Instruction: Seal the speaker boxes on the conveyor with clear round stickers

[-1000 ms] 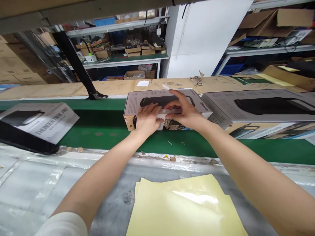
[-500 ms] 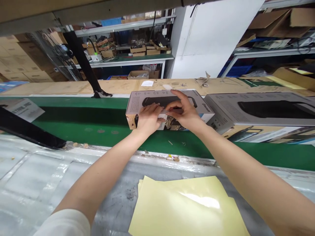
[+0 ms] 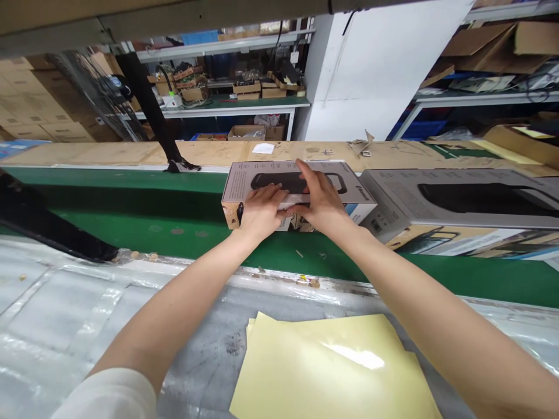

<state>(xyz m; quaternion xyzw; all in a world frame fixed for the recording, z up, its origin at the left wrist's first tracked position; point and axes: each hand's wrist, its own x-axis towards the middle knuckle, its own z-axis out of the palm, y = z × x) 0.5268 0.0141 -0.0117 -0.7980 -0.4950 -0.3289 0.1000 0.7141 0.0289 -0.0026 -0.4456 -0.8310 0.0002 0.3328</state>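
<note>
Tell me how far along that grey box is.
Done: the grey box lies closed on the green belt. In hand: left hand and right hand press a white strip at its near top edge. Remaining: the next box alongside, untouched.

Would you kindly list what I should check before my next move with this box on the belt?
1. Box flat on belt: ok.
2. Left hand on its near top edge: ok.
3. Right hand pressing on its top: ok.
4. White strip between the hands lying smooth: cannot tell, mostly covered.
5. Gap to next box: cannot tell, their ends overlap in view.
6. Yellow sheets lying close by: ok.
</note>
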